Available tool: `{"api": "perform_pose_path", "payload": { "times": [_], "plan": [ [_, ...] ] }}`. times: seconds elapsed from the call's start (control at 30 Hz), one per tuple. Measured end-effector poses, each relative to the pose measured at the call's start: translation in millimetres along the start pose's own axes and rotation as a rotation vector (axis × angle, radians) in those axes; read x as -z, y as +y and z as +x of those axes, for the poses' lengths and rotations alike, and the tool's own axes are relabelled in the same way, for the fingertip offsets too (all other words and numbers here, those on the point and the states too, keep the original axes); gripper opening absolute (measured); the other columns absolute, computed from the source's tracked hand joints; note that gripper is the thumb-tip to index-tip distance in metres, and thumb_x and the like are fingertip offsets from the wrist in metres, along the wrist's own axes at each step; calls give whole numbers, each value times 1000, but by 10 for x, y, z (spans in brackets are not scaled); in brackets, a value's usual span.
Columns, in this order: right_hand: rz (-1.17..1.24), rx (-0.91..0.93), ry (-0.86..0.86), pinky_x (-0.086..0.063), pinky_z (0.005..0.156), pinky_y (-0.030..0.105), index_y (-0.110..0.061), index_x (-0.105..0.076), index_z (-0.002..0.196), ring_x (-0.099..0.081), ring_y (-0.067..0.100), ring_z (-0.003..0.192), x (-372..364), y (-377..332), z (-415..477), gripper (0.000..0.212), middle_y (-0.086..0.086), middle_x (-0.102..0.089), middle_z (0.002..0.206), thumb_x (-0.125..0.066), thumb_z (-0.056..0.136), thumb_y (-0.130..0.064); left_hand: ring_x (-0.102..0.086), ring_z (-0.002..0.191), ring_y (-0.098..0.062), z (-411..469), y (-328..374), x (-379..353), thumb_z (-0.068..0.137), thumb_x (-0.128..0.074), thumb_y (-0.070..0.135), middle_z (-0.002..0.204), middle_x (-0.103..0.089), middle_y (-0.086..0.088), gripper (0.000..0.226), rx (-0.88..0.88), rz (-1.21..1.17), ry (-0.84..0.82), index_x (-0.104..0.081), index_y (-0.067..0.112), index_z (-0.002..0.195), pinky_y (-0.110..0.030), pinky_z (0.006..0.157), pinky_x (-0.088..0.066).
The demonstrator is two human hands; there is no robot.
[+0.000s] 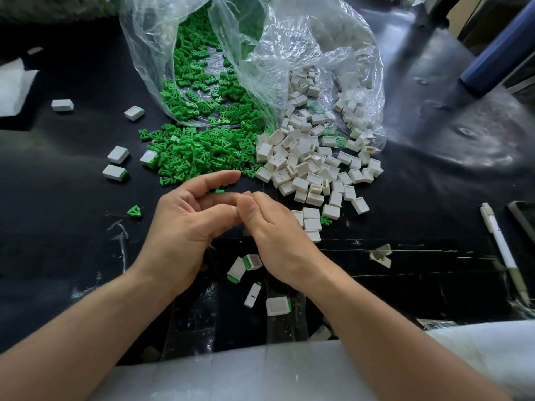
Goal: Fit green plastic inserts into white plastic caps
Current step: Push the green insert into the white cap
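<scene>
Hands meet at the centre of the frame over a black table (58, 227). The left hand (185, 224) lies palm turned inward, its index finger stretched toward the upper right and the other fingers loosely bent, thumb reaching to the right hand (272, 230). The right hand is curled, its thumb and fingertips pressed against the left fingertips. Whatever sits between them is hidden, so I cannot tell what either hand has hold of.

Above the hands, a heap of green inserts (199, 151) spills from a clear plastic bag (289, 39) lying open at the top centre. Just right of it, touching its edge, a heap of white caps (307, 169) spreads from the same crumpled plastic down toward the right hand. One lone green insert (134, 211) lies left of the left hand.

Four caps with green showing at an edge (252, 261) lie between and just below the wrists. Several more closed caps (115, 172) are scattered at the centre left and upper left.

At the right edge lie a white pen (502, 250) and, beside it, part of a dark flat device (524, 221). A pale foam sheet (231, 371) covers the bottom of the frame under the forearms.
</scene>
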State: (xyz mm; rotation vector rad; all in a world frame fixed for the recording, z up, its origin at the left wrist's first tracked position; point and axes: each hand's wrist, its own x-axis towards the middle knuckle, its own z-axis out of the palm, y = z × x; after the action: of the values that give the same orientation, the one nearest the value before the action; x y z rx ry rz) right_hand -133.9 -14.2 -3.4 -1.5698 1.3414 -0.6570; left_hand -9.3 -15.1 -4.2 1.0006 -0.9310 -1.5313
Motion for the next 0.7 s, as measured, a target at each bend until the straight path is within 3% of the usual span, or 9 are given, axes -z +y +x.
{"api": "perform_pose_path", "payload": {
  "times": [0.33, 0.43, 0.53, 0.7],
  "plan": [
    [27, 6, 6, -42, 95, 40, -16, -57, 117, -53, 14, 107, 18, -8, -6, 43, -1, -61, 111, -28, 98, -42, -71, 76, -18, -16, 30, 5, 58, -65, -6, 79, -74, -7, 49, -4, -6, -21, -62, 11, 104, -22, 64, -55],
    [82, 23, 22, -40, 77, 27, -32, -60, 86, -51, -4, 79, 54, 6, -2, 32, -24, -57, 78, -31, 97, -42, -71, 75, -18, -7, 43, -13, 57, -68, 2, 78, -74, -6, 52, -6, -28, -26, -61, 11, 107, -22, 64, -55],
    [69, 28, 35, -33, 64, 17, -45, -54, 61, -46, -6, 61, 82, -3, 13, 42, -26, -51, 58, -29, 95, -49, -71, 73, -18, -2, 38, -21, 60, -62, 6, 78, -74, -6, 48, 1, -46, -25, -60, 11, 108, -22, 63, -55],
    [-4, 48, 85, -36, 57, 23, -21, -55, 57, -45, 0, 50, 173, -11, 32, 60, -10, -51, 51, -23, 77, -67, -71, 69, -15, 7, 57, -2, 60, -66, 14, 79, -74, -5, 51, -10, 5, -26, -60, 16, 111, -20, 60, -54]
  ]
}}
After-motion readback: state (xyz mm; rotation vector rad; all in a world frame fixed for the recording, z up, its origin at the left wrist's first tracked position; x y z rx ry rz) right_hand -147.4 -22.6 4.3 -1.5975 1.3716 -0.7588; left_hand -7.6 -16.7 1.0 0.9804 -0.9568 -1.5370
